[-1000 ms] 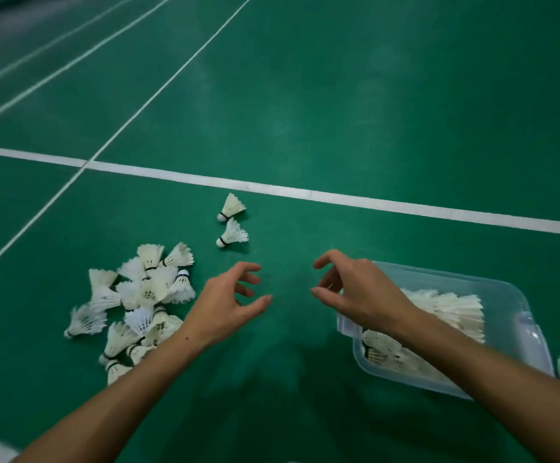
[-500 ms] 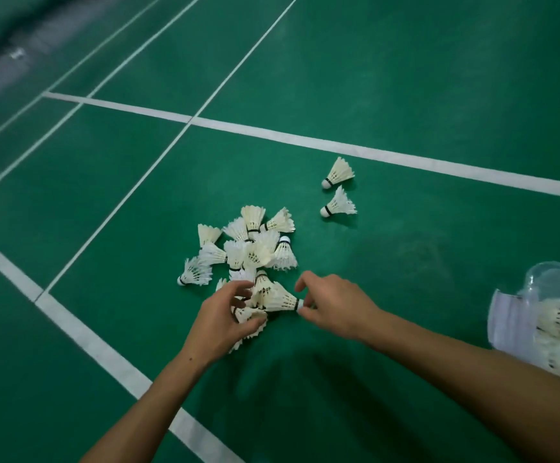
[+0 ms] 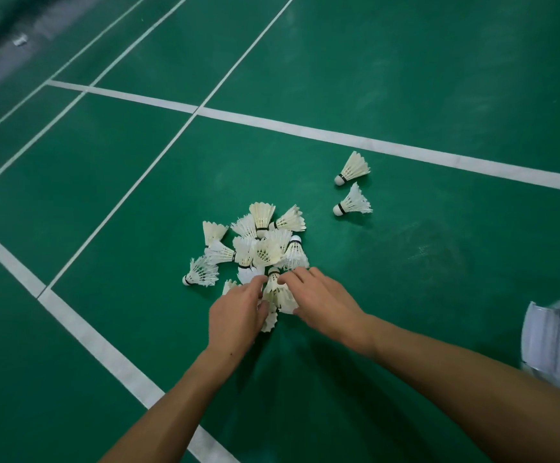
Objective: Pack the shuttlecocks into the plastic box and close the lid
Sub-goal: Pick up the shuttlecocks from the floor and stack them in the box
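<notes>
In the head view, a heap of white shuttlecocks (image 3: 261, 248) is seen lying on the green court floor (image 3: 405, 78), within a box marked off by white court lines (image 3: 305, 128). The near edge of the heap is reached by both hands. The left hand (image 3: 235, 317) is laid over the nearest shuttlecocks with its fingers (image 3: 258, 281) bent down among the feathers; whether any shuttlecock is actually gripped cannot be told, since the fingertips are hidden. The right hand (image 3: 322, 299) is set just beside it, fingers spread and slightly bent, touching an upright shuttlecock (image 3: 276, 290) that stands between the two hands; a firm hold cannot be confirmed here either. Two stray shuttlecocks (image 3: 353, 200) are found apart from the heap, farther off and to the right, both lying on their sides. The plastic box (image 3: 559, 342) is cut off by the right edge, well apart from the heap, and its contents are blurred.
</notes>
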A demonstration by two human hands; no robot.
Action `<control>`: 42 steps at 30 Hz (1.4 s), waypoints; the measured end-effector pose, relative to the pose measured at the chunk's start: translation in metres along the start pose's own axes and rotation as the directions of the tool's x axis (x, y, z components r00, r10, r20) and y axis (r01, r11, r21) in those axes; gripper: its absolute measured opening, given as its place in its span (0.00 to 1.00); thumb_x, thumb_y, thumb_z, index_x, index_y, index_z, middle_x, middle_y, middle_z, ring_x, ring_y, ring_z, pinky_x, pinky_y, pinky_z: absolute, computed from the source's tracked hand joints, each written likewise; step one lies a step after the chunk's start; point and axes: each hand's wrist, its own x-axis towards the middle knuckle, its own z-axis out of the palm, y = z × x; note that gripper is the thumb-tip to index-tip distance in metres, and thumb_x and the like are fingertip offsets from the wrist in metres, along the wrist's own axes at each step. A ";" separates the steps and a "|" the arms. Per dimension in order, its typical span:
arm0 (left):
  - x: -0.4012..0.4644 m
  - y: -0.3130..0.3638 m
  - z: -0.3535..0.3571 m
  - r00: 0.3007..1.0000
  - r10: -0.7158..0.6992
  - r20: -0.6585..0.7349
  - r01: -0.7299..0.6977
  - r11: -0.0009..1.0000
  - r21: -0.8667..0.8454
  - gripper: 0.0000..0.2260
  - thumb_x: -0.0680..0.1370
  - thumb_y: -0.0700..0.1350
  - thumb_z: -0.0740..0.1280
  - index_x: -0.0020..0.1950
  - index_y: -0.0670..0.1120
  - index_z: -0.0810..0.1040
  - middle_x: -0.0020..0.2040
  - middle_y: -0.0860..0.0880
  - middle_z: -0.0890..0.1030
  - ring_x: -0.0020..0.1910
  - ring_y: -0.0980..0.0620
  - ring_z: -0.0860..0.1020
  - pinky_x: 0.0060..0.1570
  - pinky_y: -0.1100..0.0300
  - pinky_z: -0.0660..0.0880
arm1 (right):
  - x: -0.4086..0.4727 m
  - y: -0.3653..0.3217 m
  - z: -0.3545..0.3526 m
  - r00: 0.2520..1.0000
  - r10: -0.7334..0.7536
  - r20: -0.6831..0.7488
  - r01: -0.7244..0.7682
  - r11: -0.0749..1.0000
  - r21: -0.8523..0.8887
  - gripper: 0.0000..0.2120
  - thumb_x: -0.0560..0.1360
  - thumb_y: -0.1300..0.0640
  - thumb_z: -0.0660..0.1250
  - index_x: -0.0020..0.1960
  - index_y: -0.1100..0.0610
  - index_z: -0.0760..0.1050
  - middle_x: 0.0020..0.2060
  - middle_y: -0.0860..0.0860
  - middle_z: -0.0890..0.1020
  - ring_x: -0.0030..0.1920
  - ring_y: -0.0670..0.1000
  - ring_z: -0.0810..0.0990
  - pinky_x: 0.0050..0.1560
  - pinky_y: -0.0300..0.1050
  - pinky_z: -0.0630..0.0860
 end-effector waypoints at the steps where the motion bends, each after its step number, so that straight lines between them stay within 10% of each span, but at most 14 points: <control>1: 0.004 0.003 0.000 1.000 0.014 -0.008 -0.014 0.999 0.032 0.14 0.80 0.52 0.68 0.66 0.58 0.73 0.47 0.56 0.85 0.44 0.50 0.82 0.34 0.53 0.79 | -0.002 0.003 -0.002 1.000 0.007 0.007 -0.007 1.000 -0.007 0.30 0.77 0.62 0.73 0.73 0.51 0.64 0.64 0.51 0.75 0.60 0.54 0.74 0.57 0.50 0.78; 6: 0.019 0.014 -0.005 0.999 0.020 -0.043 -0.016 0.995 0.098 0.05 0.81 0.52 0.69 0.51 0.54 0.85 0.40 0.54 0.85 0.39 0.50 0.83 0.30 0.55 0.79 | -0.020 0.025 -0.021 0.998 0.018 0.057 -0.009 0.988 -0.152 0.22 0.78 0.51 0.75 0.67 0.55 0.72 0.57 0.52 0.78 0.57 0.57 0.74 0.51 0.52 0.77; 10: 0.019 0.024 -0.023 0.995 0.013 -0.099 -0.013 1.000 -0.006 0.06 0.81 0.50 0.71 0.51 0.54 0.88 0.41 0.56 0.87 0.39 0.52 0.85 0.31 0.57 0.80 | -0.046 0.043 -0.031 0.996 0.049 0.072 -0.025 0.952 -0.304 0.12 0.74 0.61 0.76 0.54 0.54 0.76 0.46 0.51 0.83 0.52 0.58 0.74 0.42 0.51 0.68; 20: 0.010 0.122 -0.075 0.975 0.118 -0.188 -0.196 0.858 -0.475 0.07 0.78 0.47 0.76 0.54 0.46 0.89 0.42 0.53 0.88 0.36 0.63 0.84 0.43 0.58 0.85 | -0.152 0.053 -0.121 0.903 0.337 -0.268 -0.288 0.935 0.206 0.27 0.78 0.49 0.72 0.71 0.42 0.62 0.53 0.46 0.86 0.52 0.57 0.86 0.48 0.57 0.82; 28: 0.001 0.243 -0.110 0.918 0.303 -0.257 -0.397 0.712 -0.579 0.06 0.78 0.46 0.76 0.51 0.47 0.90 0.39 0.59 0.86 0.37 0.64 0.84 0.39 0.67 0.81 | -0.277 0.089 -0.188 0.665 0.502 -0.553 -0.321 0.861 0.395 0.21 0.77 0.53 0.75 0.67 0.47 0.74 0.48 0.41 0.83 0.43 0.46 0.84 0.46 0.56 0.84; 38: -0.009 0.347 -0.091 0.895 0.412 -0.170 -0.401 0.581 -0.708 0.06 0.76 0.46 0.78 0.51 0.47 0.89 0.41 0.57 0.87 0.37 0.63 0.85 0.40 0.71 0.79 | -0.425 0.147 -0.205 0.313 0.755 -0.576 -0.510 0.645 0.568 0.21 0.76 0.57 0.77 0.66 0.49 0.76 0.47 0.43 0.86 0.47 0.43 0.85 0.53 0.53 0.84; 42: -0.014 0.374 -0.080 0.874 0.468 -0.131 -0.404 0.550 -0.731 0.06 0.76 0.44 0.78 0.51 0.46 0.89 0.40 0.57 0.87 0.36 0.63 0.85 0.38 0.68 0.81 | -0.450 0.150 -0.189 0.282 0.788 -0.547 -0.576 0.595 0.560 0.21 0.76 0.55 0.76 0.66 0.45 0.74 0.48 0.42 0.86 0.49 0.46 0.86 0.51 0.57 0.83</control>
